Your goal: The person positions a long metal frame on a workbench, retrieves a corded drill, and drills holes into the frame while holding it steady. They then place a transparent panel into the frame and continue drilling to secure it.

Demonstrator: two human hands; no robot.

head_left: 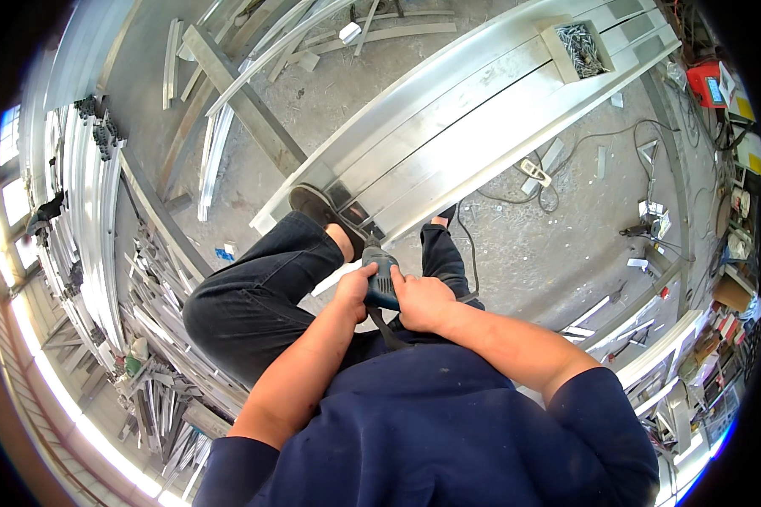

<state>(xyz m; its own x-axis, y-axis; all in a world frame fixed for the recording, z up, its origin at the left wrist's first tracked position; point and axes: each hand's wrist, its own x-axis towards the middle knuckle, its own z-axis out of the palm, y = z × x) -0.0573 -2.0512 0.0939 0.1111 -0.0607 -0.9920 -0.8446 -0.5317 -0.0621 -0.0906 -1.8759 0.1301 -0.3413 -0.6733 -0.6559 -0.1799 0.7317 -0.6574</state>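
Both my hands are closed around a dark teal corded power drill (381, 269), held in front of my lap. My left hand (354, 292) wraps its left side, and my right hand (422, 299) grips it from the right. The drill's front end points away from me, toward the near end of a long silvery metal panel (457, 127). My left shoe (313, 205) rests on that end. Whether the drill's tip touches the metal cannot be made out. A strap or cord hangs below the drill.
An open box (556, 54) of screws (580, 49) sits on the panel's far part. A black cable (474, 253) runs beside my right leg. On the floor lies a power strip (534, 174). Metal profiles (101, 237) crowd the left; a red machine (706, 84) stands far right.
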